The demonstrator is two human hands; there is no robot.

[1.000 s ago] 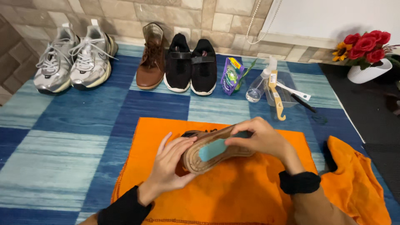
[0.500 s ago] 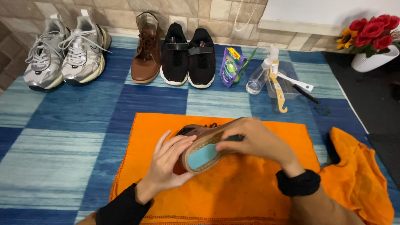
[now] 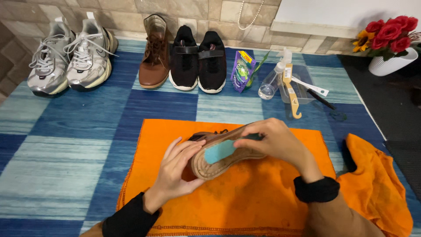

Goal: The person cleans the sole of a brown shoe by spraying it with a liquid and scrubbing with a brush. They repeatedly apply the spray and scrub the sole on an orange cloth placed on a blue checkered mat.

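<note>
Over the middle of the orange cloth (image 3: 245,206), left hand (image 3: 177,173) cupped with fingers spread against the heel of a brown shoe (image 3: 219,153) turned sole-up. Right hand (image 3: 274,142) closed on what looks like a teal brush (image 3: 221,150), pressed to the sole. Beyond the cloth's far edge: silver sneakers (image 3: 70,57), brown boot (image 3: 154,52), black shoes (image 3: 198,59).

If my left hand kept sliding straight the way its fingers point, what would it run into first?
The left hand points up and right along the brown shoe's tan sole. It would probably meet the right hand gripping that sole first, though depth is hard to judge.
</note>
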